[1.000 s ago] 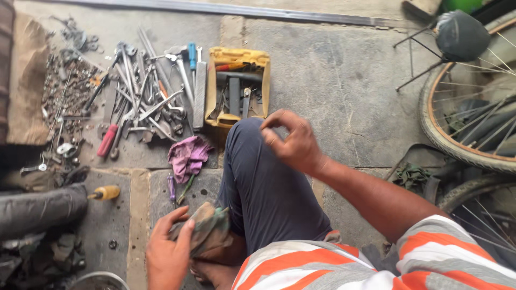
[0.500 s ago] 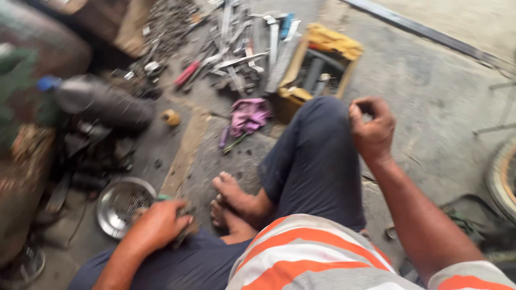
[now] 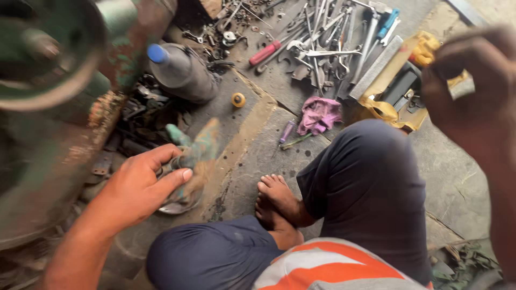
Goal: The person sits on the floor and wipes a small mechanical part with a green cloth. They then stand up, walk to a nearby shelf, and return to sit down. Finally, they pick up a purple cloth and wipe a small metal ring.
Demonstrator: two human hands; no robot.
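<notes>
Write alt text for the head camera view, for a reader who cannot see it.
A seated person's left hand grips a dirty greenish rag over a round metal bowl on the concrete floor. The blurred right hand is raised near a yellow tool tray, beside scattered steel wrenches.

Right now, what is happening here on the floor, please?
A person sits on the concrete floor with bare feet. The left hand grips a dirty greenish rag over a metal bowl. The right hand is raised near the camera and pinches a small grey piece; what it is cannot be told. Spanners and screwdrivers lie spread out ahead, beside a yellow tray, a pink cloth and a dark bottle with a blue cap.
</notes>
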